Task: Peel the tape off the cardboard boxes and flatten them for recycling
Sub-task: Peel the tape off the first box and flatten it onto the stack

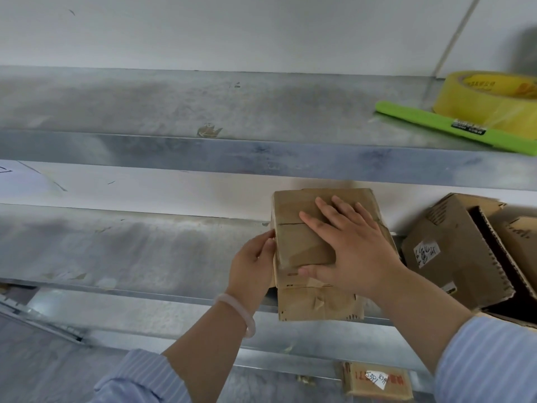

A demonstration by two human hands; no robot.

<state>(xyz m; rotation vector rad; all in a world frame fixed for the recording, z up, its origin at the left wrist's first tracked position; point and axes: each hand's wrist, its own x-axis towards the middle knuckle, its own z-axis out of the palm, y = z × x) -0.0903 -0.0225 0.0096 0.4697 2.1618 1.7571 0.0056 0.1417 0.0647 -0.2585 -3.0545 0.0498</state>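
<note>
Flattened box [302, 242] on middle shelf [145, 251], open boxes [453, 251] to its right

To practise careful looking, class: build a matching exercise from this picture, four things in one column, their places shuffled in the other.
1 tape roll
2 flat cardboard box
3 bracelet
4 labelled open box

A left wrist
B upper shelf
C under right hand
D middle shelf, far right

Pairs: 1-B, 2-C, 3-A, 4-D.
</note>
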